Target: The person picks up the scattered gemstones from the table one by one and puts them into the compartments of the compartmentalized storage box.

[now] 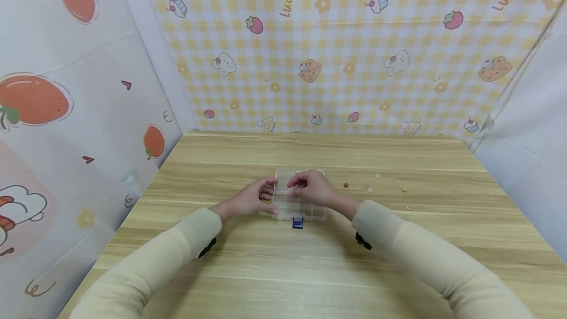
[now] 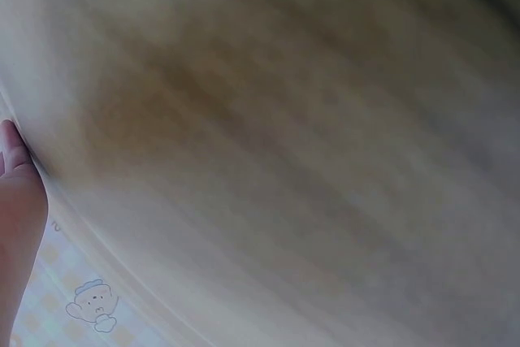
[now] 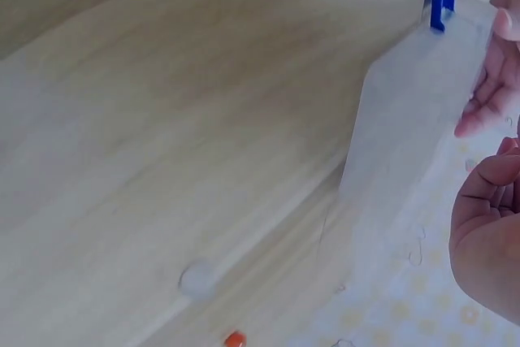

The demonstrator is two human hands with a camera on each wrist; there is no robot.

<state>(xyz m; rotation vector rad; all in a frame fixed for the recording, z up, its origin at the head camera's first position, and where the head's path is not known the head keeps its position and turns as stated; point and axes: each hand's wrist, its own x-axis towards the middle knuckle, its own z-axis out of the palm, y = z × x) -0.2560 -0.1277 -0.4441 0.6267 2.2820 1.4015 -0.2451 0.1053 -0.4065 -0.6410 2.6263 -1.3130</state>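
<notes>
Between the left grip (image 1: pixel 257 198) and the right grip (image 1: pixel 313 187) sits a clear plastic box (image 1: pixel 285 213) on the wooden counter (image 1: pixel 248 265), its lid (image 1: pixel 282 181) laid open on the side away from the person. Low dividers split the near half into compartments in 2 rows; part of them is hidden under the right grip, and whatever small contents they hold cannot be made out. The long axis of the box runs sideways, from the left grip across to the far side of the right one. At the middle of its near edge, just in front of the right grip, 1 blue latch (image 1: pixel 298 223) points toward the person.

The left grip holds the left end, thumb at the near corner and bent fingers beside the lid's edge. Over the box, the right grip has its fingers curled in with thumb and forefinger close together; whether something is pinched there cannot be told.

To the right of the right grip lie 5 small loose pieces: a brown bead (image 1: pixel 346 185) nearest, then 2 pale bits (image 1: pixel 370 189), a yellowish one (image 1: pixel 404 190) and another whitish one (image 1: pixel 407 207) farther off.
</notes>
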